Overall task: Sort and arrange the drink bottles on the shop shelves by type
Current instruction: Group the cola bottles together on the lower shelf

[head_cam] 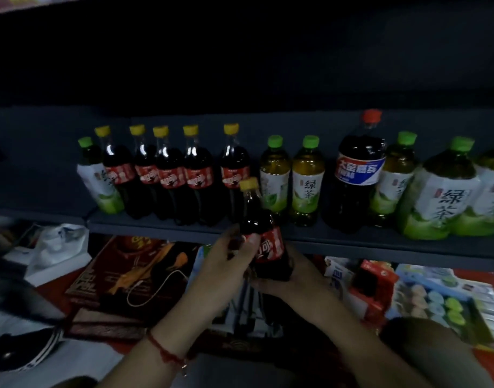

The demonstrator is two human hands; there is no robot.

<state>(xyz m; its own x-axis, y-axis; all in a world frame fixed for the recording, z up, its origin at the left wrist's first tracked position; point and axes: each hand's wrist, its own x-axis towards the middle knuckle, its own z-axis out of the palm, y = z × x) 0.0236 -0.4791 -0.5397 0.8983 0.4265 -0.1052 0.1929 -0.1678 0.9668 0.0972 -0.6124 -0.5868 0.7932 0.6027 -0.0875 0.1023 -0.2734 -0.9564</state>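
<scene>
Both forearms reach forward and meet at the middle. The left hand [229, 252] curls round a bottle [261, 233], thumb across its label. The right hand [279, 278] cups its base from below.

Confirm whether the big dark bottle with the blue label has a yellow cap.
No, the big dark blue-labelled bottle wears a red cap.

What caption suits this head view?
Both hands, left hand and right hand, hold a yellow-capped cola bottle before the shelf.

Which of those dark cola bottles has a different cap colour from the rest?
The big dark bottle with the blue and white label: its cap is red, while the smaller cola bottles all have yellow caps.
</scene>
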